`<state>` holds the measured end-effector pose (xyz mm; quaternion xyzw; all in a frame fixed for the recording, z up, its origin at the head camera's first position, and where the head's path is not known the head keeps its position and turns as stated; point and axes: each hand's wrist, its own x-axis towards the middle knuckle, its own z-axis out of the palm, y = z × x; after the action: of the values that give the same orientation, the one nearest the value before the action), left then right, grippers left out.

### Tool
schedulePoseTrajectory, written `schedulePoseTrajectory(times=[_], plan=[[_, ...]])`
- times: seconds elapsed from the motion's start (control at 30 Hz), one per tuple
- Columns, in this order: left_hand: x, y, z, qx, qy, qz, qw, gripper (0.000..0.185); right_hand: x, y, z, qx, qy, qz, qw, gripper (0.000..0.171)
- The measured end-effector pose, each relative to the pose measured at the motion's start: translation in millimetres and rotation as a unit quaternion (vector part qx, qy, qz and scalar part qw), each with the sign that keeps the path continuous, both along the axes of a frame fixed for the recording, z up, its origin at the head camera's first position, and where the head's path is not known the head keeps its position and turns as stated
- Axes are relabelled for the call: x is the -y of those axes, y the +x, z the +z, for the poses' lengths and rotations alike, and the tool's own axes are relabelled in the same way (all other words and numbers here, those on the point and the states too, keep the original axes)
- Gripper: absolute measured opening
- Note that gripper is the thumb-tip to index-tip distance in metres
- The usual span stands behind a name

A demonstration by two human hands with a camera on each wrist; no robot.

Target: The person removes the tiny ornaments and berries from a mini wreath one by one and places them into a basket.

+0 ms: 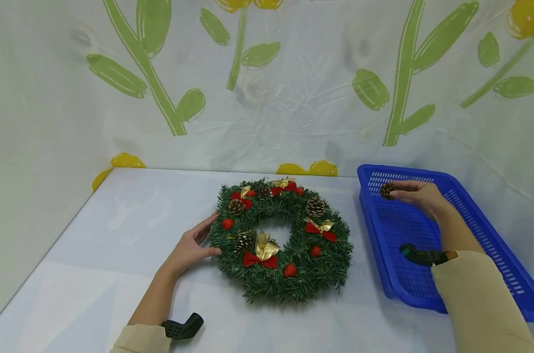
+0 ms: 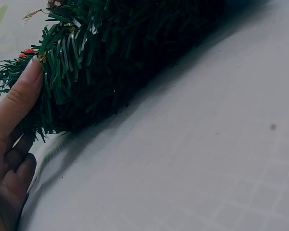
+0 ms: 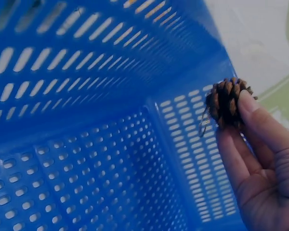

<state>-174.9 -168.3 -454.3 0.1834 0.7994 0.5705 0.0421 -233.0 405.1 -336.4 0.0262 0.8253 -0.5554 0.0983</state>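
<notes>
— What's the left hand (image 1: 191, 247) doing on the worktop (image 1: 95, 274)?
— Fingers straight, pressing the Christmas wreath's (image 1: 282, 239) near edge, seemingly to steady it.
— And farther off?
— The right hand (image 1: 419, 195) pinches a pine cone (image 1: 387, 190) over the blue basket's (image 1: 492, 235) far corner.

Green wreath (image 1: 281, 240) with red bows, gold ribbons, red berries, brown cones. Brown pine cone (image 1: 388, 190) over blue basket (image 1: 470, 255) with slotted, perforated walls. Pale grey-white table (image 1: 95, 274). White backdrop (image 1: 293, 98) printed with green stems, leaves, yellow flowers. Beige sleeves (image 1: 483, 304).
</notes>
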Motion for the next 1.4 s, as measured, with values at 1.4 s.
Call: schedulePoseTrajectory(times=[1.4], plan=[[1.3, -0.7, -2.9, 0.002, 0.03, -0.009, 0.9995, 0.086, -8.2, -10.8, -38.7, 0.012, 0.035, -0.004, 0.999, 0.066]])
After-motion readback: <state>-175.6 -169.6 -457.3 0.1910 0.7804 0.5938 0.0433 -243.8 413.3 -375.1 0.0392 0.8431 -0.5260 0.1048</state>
